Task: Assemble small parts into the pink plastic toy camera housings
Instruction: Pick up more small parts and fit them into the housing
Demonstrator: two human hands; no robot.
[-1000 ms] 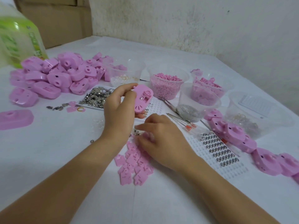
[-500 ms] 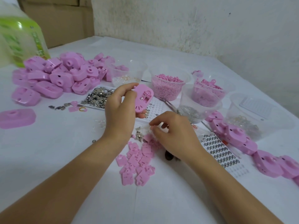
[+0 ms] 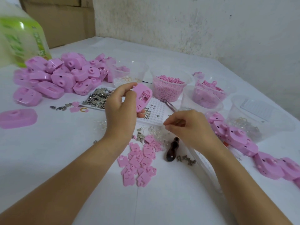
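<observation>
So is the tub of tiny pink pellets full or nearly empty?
Nearly full: the pink pellets heap up close to the rim of the clear tub.

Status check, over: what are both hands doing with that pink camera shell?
Left hand grips pink housing, open side showing. Right hand, fingertips pinched, contents too small to tell. Dark-handled tool lies near right wrist, not between hands.

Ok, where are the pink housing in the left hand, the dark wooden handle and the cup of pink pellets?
pink housing point(image 3: 143, 99): head view, its inner face.
dark wooden handle point(image 3: 171, 150): head view, its middle.
cup of pink pellets point(image 3: 167, 95): head view, front wall.
</observation>
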